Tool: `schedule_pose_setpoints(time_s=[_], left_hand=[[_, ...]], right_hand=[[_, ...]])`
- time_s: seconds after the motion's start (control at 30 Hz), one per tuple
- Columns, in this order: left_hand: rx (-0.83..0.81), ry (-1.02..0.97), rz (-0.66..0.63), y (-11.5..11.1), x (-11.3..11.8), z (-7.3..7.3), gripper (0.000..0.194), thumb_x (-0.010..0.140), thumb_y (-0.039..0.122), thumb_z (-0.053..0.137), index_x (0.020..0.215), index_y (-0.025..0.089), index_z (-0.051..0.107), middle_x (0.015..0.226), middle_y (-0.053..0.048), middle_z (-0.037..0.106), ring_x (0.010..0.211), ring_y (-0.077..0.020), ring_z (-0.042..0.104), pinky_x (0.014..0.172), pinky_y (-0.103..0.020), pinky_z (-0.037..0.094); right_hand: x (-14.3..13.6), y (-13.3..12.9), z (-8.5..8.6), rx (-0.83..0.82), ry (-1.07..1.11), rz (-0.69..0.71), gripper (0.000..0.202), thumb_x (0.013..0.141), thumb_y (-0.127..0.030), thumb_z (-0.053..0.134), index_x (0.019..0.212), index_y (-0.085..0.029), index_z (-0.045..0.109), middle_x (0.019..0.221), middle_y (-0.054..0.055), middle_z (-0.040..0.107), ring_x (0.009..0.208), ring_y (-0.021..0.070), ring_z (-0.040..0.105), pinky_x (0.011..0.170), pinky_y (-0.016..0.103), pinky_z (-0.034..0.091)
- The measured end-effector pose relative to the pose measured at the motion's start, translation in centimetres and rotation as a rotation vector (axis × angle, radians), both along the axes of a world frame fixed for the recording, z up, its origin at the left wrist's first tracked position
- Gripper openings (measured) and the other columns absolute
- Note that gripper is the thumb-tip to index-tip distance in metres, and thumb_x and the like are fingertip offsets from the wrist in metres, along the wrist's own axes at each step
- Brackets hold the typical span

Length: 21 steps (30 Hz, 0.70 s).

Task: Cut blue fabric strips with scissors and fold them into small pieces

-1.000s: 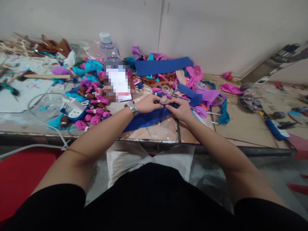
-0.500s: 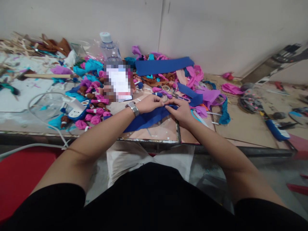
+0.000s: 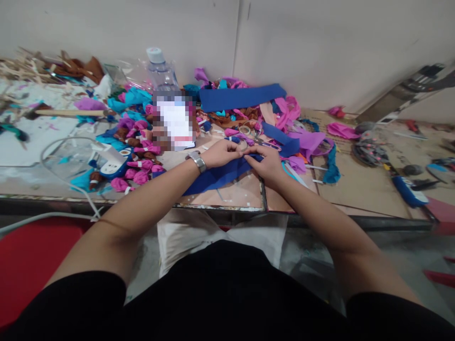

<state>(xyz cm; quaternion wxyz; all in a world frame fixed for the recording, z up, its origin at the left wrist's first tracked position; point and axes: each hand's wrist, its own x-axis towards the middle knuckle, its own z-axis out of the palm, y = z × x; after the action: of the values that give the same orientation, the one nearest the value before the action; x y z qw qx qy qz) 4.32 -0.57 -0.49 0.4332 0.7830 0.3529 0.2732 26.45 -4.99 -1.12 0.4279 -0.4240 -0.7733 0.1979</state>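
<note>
A long dark blue strip (image 3: 216,178) slants across the table near its front edge. My left hand (image 3: 223,154), with a metal watch (image 3: 197,161) at the wrist, pinches the strip's upper right end. My right hand (image 3: 266,162) grips the same end, its fingertips meeting those of my left hand. The part between the fingers is mostly hidden. Just behind the hands lie a tape ring (image 3: 242,146) and scissors (image 3: 269,144). Another blue strip (image 3: 241,97) rests on the heap at the back.
Left of my hands are a phone (image 3: 177,121), a clear bottle (image 3: 161,71), pink bundles (image 3: 141,176) and a white cable (image 3: 87,193). A hammer (image 3: 71,112) lies farther left. Purple and teal scraps, cardboard (image 3: 355,175) and a blue tool (image 3: 409,192) are to the right.
</note>
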Motion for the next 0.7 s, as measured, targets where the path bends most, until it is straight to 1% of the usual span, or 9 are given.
schedule_pose_setpoints(time_s=[0.13, 0.3, 0.43, 0.7], left_hand=[[0.01, -0.001, 0.022, -0.19, 0.08, 0.17, 0.034, 0.088, 0.048, 0.067, 0.079, 0.015, 0.071, 0.071, 0.001, 0.059, 0.066, -0.0121, 0.046, 0.067, -0.03, 0.035], [0.022, 0.006, 0.025, -0.26, 0.15, 0.2, 0.032, 0.087, 0.046, 0.066, 0.079, 0.016, 0.07, 0.07, 0.001, 0.059, 0.066, -0.0121, 0.046, 0.067, -0.029, 0.035], [0.005, -0.008, 0.027, -0.32, 0.24, 0.19, 0.032, 0.087, 0.045, 0.067, 0.078, 0.015, 0.069, 0.071, 0.001, 0.06, 0.065, -0.0116, 0.046, 0.068, -0.029, 0.035], [0.01, -0.021, 0.044, -0.48, 0.37, 0.28, 0.031, 0.086, 0.044, 0.067, 0.075, 0.015, 0.066, 0.069, 0.001, 0.058, 0.065, -0.0114, 0.046, 0.066, -0.028, 0.035]], right_hand=[[0.05, 0.13, -0.05, 0.021, -0.018, -0.003, 0.012, 0.091, -0.029, 0.072, 0.097, -0.023, 0.081, 0.097, 0.005, 0.083, 0.092, 0.0246, 0.077, 0.09, 0.039, 0.057], [0.13, 0.41, -0.2, 0.041, -0.055, -0.005, 0.01, 0.092, -0.029, 0.072, 0.097, -0.024, 0.079, 0.098, 0.005, 0.081, 0.095, 0.0255, 0.075, 0.091, 0.04, 0.055], [0.14, 0.51, -0.26, 0.069, -0.065, -0.001, 0.008, 0.092, -0.028, 0.072, 0.096, -0.024, 0.078, 0.096, 0.005, 0.08, 0.093, 0.025, 0.074, 0.089, 0.039, 0.054], [0.24, 0.68, -0.4, 0.113, -0.064, 0.03, 0.006, 0.093, -0.026, 0.072, 0.096, -0.023, 0.076, 0.095, 0.005, 0.079, 0.092, 0.0247, 0.074, 0.087, 0.039, 0.053]])
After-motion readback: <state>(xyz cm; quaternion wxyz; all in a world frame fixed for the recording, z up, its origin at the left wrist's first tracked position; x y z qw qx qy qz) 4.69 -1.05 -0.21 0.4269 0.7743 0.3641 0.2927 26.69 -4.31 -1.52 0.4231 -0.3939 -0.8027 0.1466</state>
